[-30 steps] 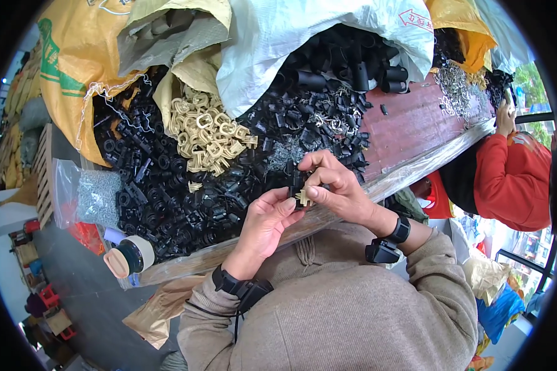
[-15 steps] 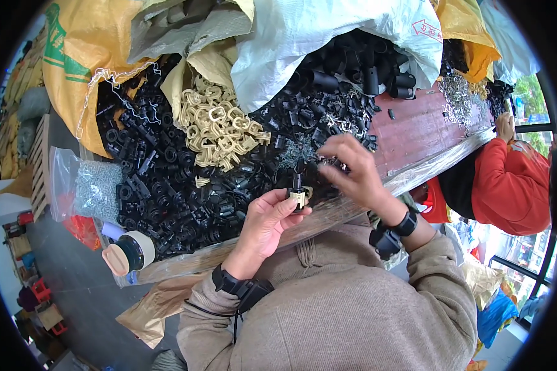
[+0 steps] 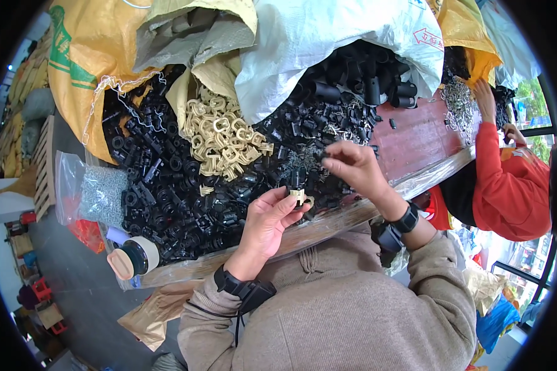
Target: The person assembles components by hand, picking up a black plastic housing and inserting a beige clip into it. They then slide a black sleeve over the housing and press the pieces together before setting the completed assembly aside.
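Near the table's front edge, my left hand (image 3: 263,226) pinches a small cream plastic clip (image 3: 297,196) between thumb and fingers. A short black cylindrical part (image 3: 297,177) stands up out of the clip. Just to the right and a little higher, my right hand (image 3: 360,172) is raised with thumb and forefinger together. Something small and dark shows at those fingertips, too small to name. Beyond my hands lies a pile of tiny dark screws (image 3: 297,157). Loose black plastic parts (image 3: 229,201) spread to the left, below a heap of cream clips (image 3: 220,136).
Large woven sacks (image 3: 340,37) spill black tubes (image 3: 371,86) and parts along the far side. A clear bag of small metal pieces (image 3: 102,195) and a lidded jar (image 3: 133,258) stand at the left. A person in red (image 3: 507,185) works at the right.
My right hand has gone from spread, blurred fingers to a pinch, staying near the same spot. My left hand keeps hold of the clip. The other person's arm now reaches toward the orange sack.
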`<move>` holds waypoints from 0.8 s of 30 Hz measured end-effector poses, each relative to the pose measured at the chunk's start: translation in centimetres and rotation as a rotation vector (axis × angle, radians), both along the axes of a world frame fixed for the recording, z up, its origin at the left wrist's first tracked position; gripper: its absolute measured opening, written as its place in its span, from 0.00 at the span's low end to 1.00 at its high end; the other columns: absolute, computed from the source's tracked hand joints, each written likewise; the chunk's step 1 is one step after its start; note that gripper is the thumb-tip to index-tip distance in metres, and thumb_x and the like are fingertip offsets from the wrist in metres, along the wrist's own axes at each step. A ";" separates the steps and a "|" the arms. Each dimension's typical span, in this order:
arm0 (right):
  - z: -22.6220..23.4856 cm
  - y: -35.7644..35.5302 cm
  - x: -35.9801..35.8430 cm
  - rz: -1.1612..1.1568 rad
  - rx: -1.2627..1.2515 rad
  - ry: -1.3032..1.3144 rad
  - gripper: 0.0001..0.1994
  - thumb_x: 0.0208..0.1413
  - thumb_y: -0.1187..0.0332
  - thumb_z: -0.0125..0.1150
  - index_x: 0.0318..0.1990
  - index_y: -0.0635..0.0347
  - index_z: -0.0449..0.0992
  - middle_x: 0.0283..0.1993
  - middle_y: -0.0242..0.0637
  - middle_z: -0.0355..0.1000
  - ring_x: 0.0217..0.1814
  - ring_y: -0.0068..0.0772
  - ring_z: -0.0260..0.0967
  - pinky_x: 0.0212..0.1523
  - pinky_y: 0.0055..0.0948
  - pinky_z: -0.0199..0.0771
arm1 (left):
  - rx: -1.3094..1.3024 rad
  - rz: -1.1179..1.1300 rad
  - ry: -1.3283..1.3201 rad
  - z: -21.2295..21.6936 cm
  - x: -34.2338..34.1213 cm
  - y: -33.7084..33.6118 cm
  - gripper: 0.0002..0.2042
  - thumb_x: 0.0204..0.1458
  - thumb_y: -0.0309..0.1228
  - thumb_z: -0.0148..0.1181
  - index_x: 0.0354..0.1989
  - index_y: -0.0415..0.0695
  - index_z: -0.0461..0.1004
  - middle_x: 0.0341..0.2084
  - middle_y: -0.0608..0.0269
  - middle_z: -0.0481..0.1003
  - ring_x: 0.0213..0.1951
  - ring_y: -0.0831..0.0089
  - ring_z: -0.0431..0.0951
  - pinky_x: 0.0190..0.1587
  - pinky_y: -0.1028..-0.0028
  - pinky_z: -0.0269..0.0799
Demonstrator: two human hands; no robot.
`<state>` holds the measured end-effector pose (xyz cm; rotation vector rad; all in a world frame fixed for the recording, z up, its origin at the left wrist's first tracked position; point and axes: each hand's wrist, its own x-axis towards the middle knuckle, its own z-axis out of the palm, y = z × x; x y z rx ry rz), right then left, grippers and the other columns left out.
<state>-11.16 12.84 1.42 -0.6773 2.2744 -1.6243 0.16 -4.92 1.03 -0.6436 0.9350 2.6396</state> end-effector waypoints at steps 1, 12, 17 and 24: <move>0.8 0.2 0.9 -0.002 -0.100 -0.320 0.09 0.42 0.73 0.61 0.33 0.61 0.72 0.27 0.33 0.66 0.27 0.22 0.63 0.26 0.17 0.60 | -0.009 -0.008 0.012 0.2 -0.3 0.2 0.11 0.47 0.27 0.56 0.39 0.37 0.69 0.33 0.58 0.73 0.33 0.70 0.75 0.34 0.80 0.73; 2.2 0.9 3.5 -0.009 -0.159 0.394 0.12 0.41 0.72 0.62 0.35 0.63 0.72 0.22 0.33 0.63 0.22 0.24 0.62 0.22 0.20 0.62 | -0.057 -0.112 0.094 2.1 -2.4 3.4 0.12 0.48 0.30 0.55 0.40 0.38 0.69 0.32 0.62 0.73 0.32 0.76 0.74 0.36 0.79 0.72; 1.8 1.6 3.3 -0.015 -0.128 0.582 0.14 0.38 0.71 0.63 0.36 0.61 0.72 0.22 0.36 0.63 0.24 0.32 0.62 0.22 0.25 0.63 | -0.062 -0.196 0.100 2.7 -2.9 4.2 0.12 0.50 0.33 0.53 0.39 0.38 0.70 0.29 0.63 0.73 0.30 0.77 0.74 0.34 0.79 0.72; 1.5 3.3 -1.0 -0.220 0.014 0.743 0.09 0.38 0.73 0.61 0.30 0.61 0.71 0.25 0.38 0.64 0.25 0.36 0.63 0.26 0.30 0.65 | -0.120 -0.261 0.136 1.6 -3.9 2.7 0.12 0.51 0.32 0.52 0.38 0.36 0.69 0.28 0.60 0.73 0.28 0.76 0.74 0.30 0.80 0.72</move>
